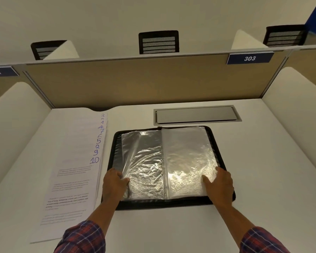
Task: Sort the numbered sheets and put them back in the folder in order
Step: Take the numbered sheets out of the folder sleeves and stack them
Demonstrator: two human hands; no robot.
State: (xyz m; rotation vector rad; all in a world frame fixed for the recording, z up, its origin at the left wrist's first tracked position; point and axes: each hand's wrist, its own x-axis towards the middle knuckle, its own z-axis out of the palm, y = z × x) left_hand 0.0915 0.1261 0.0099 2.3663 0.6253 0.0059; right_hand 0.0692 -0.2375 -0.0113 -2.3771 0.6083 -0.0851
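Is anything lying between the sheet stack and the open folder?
Nothing visible. Only bare desk separates the sheets from the folder; the left hand pinches the left sleeve edge, the right hand rests on the right sleeve.

Folder's (115, 148) left sleeve (142, 157) is being pinched by left hand (115, 183); right sleeve (188, 154) is being pressed by right hand (220, 185).

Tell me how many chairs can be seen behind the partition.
3. Left chair, middle chair and right chair, all beyond the partition; only their backs show. More may be hidden behind it.
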